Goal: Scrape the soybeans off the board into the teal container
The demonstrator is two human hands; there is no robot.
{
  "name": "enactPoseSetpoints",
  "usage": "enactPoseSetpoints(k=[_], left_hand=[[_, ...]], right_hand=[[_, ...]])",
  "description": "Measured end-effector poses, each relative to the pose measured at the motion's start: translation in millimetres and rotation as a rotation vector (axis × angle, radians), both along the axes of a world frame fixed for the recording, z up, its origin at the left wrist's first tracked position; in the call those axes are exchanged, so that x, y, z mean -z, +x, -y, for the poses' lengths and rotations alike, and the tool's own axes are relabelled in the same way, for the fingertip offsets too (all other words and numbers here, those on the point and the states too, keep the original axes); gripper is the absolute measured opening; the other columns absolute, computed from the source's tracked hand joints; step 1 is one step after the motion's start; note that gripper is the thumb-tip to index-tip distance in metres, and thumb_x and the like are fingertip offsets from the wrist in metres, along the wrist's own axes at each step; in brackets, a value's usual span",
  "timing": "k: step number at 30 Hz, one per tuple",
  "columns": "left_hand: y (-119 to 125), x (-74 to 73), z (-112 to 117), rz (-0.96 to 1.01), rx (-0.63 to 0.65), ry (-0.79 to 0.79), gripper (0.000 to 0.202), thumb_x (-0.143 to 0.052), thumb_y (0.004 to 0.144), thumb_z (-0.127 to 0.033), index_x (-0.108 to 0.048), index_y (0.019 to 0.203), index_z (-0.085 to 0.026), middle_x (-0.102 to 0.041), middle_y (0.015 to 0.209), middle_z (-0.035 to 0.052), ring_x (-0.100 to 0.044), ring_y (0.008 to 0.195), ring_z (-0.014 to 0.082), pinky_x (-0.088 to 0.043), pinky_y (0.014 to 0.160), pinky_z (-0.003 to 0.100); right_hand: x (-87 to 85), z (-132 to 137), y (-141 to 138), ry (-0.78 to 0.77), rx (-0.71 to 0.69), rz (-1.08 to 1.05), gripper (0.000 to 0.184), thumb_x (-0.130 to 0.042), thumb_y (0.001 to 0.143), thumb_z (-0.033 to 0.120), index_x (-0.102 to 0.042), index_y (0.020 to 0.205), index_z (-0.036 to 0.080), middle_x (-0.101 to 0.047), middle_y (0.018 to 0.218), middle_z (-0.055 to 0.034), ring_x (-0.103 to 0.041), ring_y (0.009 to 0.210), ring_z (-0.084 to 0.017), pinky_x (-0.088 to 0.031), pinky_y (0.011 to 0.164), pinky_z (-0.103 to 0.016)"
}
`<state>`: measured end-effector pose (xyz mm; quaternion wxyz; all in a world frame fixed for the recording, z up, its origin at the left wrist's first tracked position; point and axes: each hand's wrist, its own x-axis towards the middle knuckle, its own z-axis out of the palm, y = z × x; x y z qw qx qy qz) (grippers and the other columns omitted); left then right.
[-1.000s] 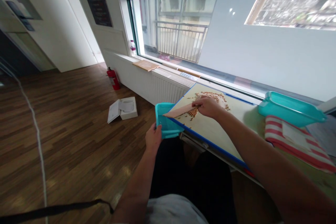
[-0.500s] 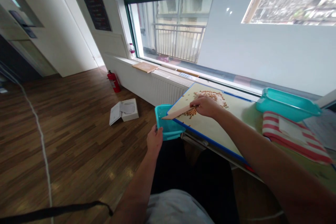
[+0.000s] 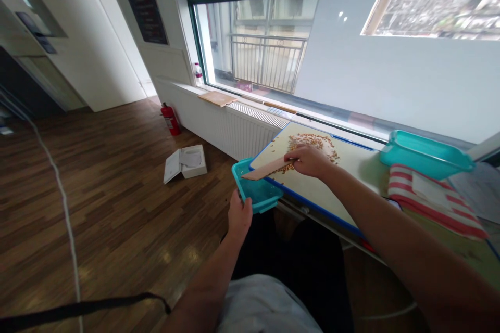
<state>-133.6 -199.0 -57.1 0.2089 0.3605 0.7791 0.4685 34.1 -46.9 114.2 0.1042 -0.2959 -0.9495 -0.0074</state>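
My left hand (image 3: 239, 214) grips the near left rim of a turquoise plastic basin (image 3: 258, 193), held just below the table's left corner. In my right hand (image 3: 307, 160) is a flat, light-brown strip that looks like wood or cardboard (image 3: 265, 169). Its far tip reaches over the basin's opening. Small brown beans or kernels (image 3: 316, 140) lie scattered on the pale tabletop (image 3: 344, 187), with a whitish powder or grain among them. Some of the kernels are partly hidden behind the strip and my right hand.
A second turquoise basin (image 3: 425, 153) stands at the table's right, beside a folded red-and-white striped cloth (image 3: 433, 197). A radiator (image 3: 234, 130) runs below the window. On the wooden floor are an opened white box (image 3: 193, 161) and a red fire extinguisher (image 3: 170, 118).
My left hand and the basin have shifted slightly right and down, and the basin is tilted a little differently. The strip in my right hand has barely moved.
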Motion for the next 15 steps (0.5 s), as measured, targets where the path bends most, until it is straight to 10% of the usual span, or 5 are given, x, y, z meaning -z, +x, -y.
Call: enactPoseSetpoints(k=[7, 15], left_hand=[[17, -5.0, 0, -0.019, -0.004, -0.052, 0.046, -0.046, 0.079, -0.027, -0.038, 0.123, -0.014, -0.049, 0.121, 0.0169, -0.052, 0.109, 0.0261, -0.040, 0.091, 0.036], [29, -0.1, -4, 0.115, 0.013, -0.062, 0.010, -0.049, 0.074, -0.023, -0.039, 0.076, -0.020, -0.052, 0.077, 0.0039, -0.057, 0.081, 0.0210, -0.045, 0.075, 0.035]], right_hand=[[2.0, 2, 3, 0.016, -0.040, -0.012, 0.040, -0.043, 0.062, 0.010, -0.071, 0.085, 0.025, -0.064, 0.071, -0.0015, -0.051, 0.072, -0.015, -0.035, 0.067, -0.027], [4.4, 1, 5, 0.039, -0.063, -0.012, 0.038, -0.043, 0.062, 0.011, -0.071, 0.084, 0.024, -0.064, 0.069, -0.0016, -0.053, 0.073, -0.016, -0.036, 0.068, -0.027]])
